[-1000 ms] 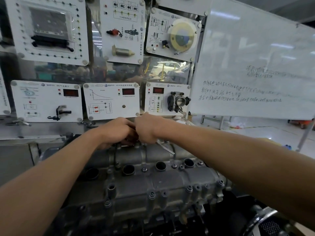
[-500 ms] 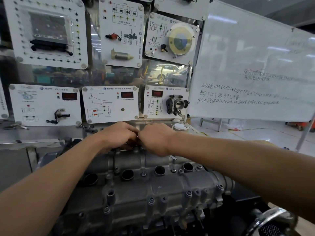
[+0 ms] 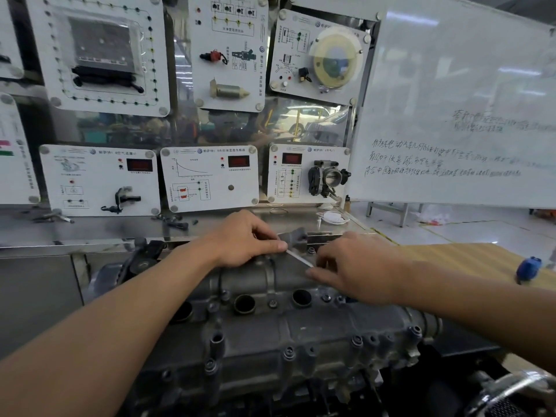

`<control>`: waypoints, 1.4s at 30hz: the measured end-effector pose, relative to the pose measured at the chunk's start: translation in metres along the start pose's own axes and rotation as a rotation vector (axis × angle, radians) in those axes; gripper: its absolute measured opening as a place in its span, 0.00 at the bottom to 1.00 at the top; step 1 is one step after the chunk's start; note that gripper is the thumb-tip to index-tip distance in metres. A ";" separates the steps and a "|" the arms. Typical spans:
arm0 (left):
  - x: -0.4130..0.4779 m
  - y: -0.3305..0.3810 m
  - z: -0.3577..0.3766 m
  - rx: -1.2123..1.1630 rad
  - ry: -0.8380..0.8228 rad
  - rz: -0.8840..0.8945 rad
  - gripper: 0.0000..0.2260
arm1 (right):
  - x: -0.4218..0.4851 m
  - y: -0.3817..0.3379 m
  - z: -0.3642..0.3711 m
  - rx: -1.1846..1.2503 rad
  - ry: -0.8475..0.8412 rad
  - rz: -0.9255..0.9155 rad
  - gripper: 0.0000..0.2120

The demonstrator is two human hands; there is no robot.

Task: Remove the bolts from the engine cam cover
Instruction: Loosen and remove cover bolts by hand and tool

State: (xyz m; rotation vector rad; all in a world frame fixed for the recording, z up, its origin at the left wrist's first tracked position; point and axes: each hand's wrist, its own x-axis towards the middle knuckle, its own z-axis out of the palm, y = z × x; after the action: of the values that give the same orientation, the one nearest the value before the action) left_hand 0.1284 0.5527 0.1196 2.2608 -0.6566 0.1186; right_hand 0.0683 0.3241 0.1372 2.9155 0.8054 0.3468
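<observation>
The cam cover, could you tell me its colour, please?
The cam cover is dull grey metal, clearest in the head view.

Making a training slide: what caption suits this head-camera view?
Left hand and right hand hold a slim metal tool at the far edge of the grey cam cover.

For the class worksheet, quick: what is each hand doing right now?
Left hand: pinches the thin metal tool.
Right hand: pinches the tool's other end.
</observation>
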 end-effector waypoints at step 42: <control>-0.011 0.006 0.021 0.402 0.351 0.132 0.14 | 0.000 0.005 0.024 -0.027 0.183 0.025 0.20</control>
State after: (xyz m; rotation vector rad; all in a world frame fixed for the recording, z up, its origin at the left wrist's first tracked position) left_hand 0.1136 0.5389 0.1056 2.4824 -0.6320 0.7528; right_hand 0.0762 0.3193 0.1147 2.9025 0.7801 0.6286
